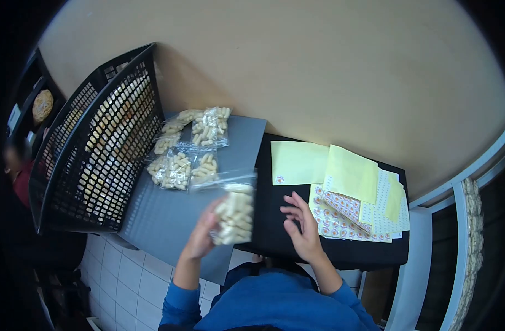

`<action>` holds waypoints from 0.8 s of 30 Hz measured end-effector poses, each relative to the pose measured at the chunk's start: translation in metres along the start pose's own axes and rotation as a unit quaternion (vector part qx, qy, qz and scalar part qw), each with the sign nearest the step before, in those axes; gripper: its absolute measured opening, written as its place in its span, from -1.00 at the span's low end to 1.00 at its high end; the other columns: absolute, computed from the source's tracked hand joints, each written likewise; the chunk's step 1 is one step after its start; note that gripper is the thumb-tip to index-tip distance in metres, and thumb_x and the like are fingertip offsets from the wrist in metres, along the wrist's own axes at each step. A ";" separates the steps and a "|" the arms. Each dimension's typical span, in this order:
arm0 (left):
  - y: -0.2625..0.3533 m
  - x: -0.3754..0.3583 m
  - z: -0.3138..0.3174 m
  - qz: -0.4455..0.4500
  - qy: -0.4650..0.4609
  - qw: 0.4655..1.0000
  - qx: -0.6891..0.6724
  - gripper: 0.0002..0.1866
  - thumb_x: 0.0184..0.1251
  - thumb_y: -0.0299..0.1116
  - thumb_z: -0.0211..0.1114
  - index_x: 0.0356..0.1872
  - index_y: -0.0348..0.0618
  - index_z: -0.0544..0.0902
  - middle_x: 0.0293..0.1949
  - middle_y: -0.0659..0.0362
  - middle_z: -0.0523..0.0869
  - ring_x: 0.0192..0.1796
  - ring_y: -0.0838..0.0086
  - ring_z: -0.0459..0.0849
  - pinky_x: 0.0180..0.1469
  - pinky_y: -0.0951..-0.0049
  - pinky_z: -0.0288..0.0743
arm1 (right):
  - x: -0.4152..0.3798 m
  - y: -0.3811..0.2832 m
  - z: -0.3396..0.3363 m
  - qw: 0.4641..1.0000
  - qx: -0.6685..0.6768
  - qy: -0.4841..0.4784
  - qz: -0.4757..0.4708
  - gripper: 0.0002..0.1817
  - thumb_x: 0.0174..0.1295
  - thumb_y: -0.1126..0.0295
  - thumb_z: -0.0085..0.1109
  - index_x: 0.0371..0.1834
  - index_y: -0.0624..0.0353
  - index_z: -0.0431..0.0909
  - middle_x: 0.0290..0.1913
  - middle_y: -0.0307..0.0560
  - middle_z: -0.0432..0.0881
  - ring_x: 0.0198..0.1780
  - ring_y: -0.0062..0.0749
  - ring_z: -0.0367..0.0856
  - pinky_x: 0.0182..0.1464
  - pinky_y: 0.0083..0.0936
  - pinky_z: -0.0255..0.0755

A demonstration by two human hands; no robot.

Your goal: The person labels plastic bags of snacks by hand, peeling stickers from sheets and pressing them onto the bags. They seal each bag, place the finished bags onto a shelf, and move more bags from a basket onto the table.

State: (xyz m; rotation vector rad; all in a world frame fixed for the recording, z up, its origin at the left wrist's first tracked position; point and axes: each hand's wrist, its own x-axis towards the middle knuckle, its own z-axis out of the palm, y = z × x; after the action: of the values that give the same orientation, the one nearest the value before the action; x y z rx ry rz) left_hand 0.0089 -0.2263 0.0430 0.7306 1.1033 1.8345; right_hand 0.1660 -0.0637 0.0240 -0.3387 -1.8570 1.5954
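Note:
My left hand (pixel 203 231) grips a clear plastic bag (pixel 234 215) filled with pale, finger-shaped snack pieces, raised above the front of the grey table. My right hand (pixel 304 229) is beside the sticker sheets with its fingers apart and nothing in it. Close to it lie sheets of round stickers (pixel 324 215), partly covered by pale yellow backing sheets (pixel 350 174). Several more filled bags (pixel 210 126) rest on the grey table beyond my left hand, some overlapping.
A black mesh basket (pixel 114 143) full of bagged snacks stands at the left of the grey table (pixel 247 132). The sticker sheets lie on a black-covered table (pixel 269 220). A wall runs behind both. Another person in a red top (pixel 23 182) is at the far left.

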 end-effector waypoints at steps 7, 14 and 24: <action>-0.027 0.041 0.067 -0.023 -0.176 0.981 0.080 -0.45 0.28 -0.21 0.02 0.21 -0.29 0.17 0.17 0.04 0.27 0.21 0.38 0.27 0.21 0.38 0.16 | 0.035 -0.064 -0.031 0.998 0.002 0.064 -0.023 -0.78 0.18 0.38 0.00 -0.25 0.33 0.53 -0.29 -0.04 0.60 -0.23 -0.47 0.54 -0.13 -0.59 0.36; -0.042 0.055 0.086 -0.062 -0.164 0.981 0.083 -0.52 0.12 -0.49 0.24 0.08 -0.31 0.32 -0.07 0.15 0.52 0.00 0.50 0.49 0.10 0.45 0.34 | 0.042 -0.067 -0.056 0.971 -0.110 0.158 -0.139 -0.85 0.11 0.48 0.09 -0.35 0.34 0.60 -0.47 -0.10 0.59 -0.45 -0.57 0.52 -0.38 -0.69 0.36; 0.004 0.098 0.107 -0.016 -0.140 0.974 0.177 -0.42 0.03 -0.48 0.31 0.11 -0.27 0.28 -0.09 -0.01 0.56 -0.07 0.43 0.56 -0.02 0.47 0.43 | 0.047 -0.067 -0.052 0.981 0.073 0.173 -0.041 -0.84 0.16 0.50 0.04 -0.25 0.34 0.54 -0.36 -0.16 0.52 -0.44 -0.70 0.43 -0.39 -0.76 0.30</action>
State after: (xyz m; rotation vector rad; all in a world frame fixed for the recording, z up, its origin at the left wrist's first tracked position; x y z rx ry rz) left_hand 0.0480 -0.0977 0.0986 1.1327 1.2557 1.4647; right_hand 0.1779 -0.0103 0.1046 -0.4372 -1.4658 1.4983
